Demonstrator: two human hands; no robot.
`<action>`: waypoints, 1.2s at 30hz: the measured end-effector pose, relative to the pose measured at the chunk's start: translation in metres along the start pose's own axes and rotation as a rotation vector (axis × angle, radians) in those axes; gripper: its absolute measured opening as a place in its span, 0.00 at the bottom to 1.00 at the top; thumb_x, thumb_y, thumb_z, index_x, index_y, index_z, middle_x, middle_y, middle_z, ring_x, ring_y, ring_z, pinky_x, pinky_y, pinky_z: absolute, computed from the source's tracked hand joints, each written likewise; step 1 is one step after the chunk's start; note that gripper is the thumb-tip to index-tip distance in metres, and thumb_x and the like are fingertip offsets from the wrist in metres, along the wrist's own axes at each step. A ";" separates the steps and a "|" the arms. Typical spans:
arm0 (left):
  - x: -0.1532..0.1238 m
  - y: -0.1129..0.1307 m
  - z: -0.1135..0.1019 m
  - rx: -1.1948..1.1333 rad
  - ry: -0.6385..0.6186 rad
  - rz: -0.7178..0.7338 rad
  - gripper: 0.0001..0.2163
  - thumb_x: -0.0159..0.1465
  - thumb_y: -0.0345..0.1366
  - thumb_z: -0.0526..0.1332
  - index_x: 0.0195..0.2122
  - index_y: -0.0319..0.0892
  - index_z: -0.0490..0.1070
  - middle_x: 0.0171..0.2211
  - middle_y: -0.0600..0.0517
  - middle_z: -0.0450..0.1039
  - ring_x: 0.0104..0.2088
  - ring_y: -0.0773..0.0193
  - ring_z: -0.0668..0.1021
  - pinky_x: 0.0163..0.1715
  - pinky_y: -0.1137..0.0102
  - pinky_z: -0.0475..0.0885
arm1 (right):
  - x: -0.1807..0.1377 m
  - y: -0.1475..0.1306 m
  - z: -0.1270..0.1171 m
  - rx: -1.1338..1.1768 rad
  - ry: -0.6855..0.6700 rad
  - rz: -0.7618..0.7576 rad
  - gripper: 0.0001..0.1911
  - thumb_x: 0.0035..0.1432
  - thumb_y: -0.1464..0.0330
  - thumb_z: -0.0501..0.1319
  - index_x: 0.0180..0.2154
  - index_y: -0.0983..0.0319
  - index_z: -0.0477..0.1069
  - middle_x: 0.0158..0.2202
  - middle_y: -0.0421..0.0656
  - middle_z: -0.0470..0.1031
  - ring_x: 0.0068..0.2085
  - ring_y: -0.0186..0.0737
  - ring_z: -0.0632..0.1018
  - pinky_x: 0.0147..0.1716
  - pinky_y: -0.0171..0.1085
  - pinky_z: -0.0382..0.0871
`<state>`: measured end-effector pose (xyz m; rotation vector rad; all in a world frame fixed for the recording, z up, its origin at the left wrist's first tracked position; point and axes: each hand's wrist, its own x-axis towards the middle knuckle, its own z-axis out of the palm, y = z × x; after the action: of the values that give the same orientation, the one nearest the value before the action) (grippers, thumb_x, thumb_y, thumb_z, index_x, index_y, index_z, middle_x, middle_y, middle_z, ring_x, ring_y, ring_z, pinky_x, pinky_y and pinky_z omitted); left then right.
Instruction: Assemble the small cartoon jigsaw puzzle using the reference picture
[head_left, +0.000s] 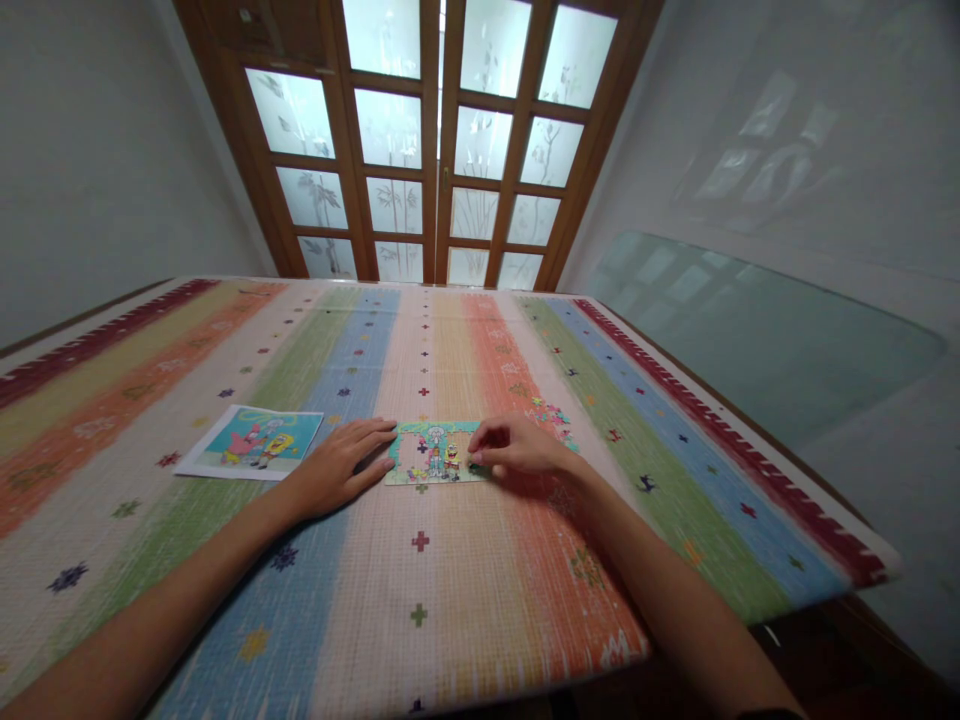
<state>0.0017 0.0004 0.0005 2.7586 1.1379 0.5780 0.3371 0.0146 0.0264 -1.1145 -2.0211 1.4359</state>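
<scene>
Puzzle (436, 456) lies partly assembled on the counter (465, 610). My left hand (341, 470) is at its left edge, grip spread; my right hand (521, 446) curls a narrow grip by its right edge; from here I cannot tell whether it holds anything.

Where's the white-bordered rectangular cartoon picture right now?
In the head view, the white-bordered rectangular cartoon picture lies on the colourful striped tablecloth, just left of the left hand.

Beyond the striped tablecloth (465, 590) stand wooden doors (430, 180); by the right wall (877, 170) is a pale-green panel (750, 310), possibly glass.
</scene>
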 end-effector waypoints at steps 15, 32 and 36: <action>0.000 -0.003 0.002 -0.010 -0.012 -0.008 0.21 0.75 0.49 0.50 0.58 0.43 0.71 0.63 0.43 0.71 0.63 0.51 0.72 0.64 0.52 0.64 | 0.005 -0.014 0.022 -0.511 0.174 -0.115 0.07 0.59 0.79 0.68 0.35 0.64 0.82 0.34 0.43 0.78 0.35 0.36 0.74 0.39 0.33 0.65; 0.000 -0.001 0.000 -0.012 -0.029 -0.023 0.21 0.75 0.50 0.50 0.59 0.44 0.70 0.63 0.43 0.71 0.64 0.50 0.71 0.64 0.51 0.63 | 0.003 -0.012 0.026 -0.656 0.184 -0.150 0.04 0.61 0.77 0.67 0.36 0.64 0.80 0.35 0.44 0.73 0.40 0.40 0.72 0.42 0.36 0.61; 0.000 -0.002 0.001 -0.016 -0.020 -0.021 0.20 0.74 0.49 0.51 0.59 0.45 0.70 0.63 0.44 0.70 0.63 0.50 0.71 0.64 0.51 0.63 | 0.002 -0.013 0.026 -0.672 0.183 -0.146 0.04 0.62 0.77 0.66 0.36 0.64 0.80 0.35 0.45 0.73 0.41 0.41 0.72 0.42 0.36 0.62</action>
<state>0.0008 0.0016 -0.0010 2.7294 1.1508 0.5533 0.3120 -0.0008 0.0280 -1.2493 -2.4513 0.5519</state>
